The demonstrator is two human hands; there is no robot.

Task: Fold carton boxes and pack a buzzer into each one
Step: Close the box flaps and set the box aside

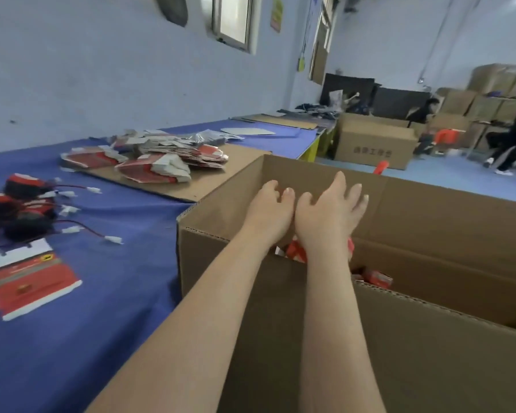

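Note:
Both my hands reach over a big open brown shipping carton (pixel 209 239) standing at the table's right edge. My left hand (pixel 270 210) and my right hand (pixel 328 216) hover side by side above its opening, fingers spread and relaxed, holding nothing. Below them inside the carton lie small red packed boxes (pixel 376 277). A flat unfolded red and white carton (pixel 27 281) lies on the blue table at the near left. Black buzzers (pixel 27 204) with red wires and white plugs are heaped at the far left. A pile of flat red cartons (pixel 149 162) rests on a cardboard sheet.
The blue table (pixel 116 263) runs along the wall with cardboard sheets (pixel 280 120) at its far end. Another brown carton (pixel 376 141) stands on the floor beyond. People move at the right back near stacked boxes (pixel 489 96).

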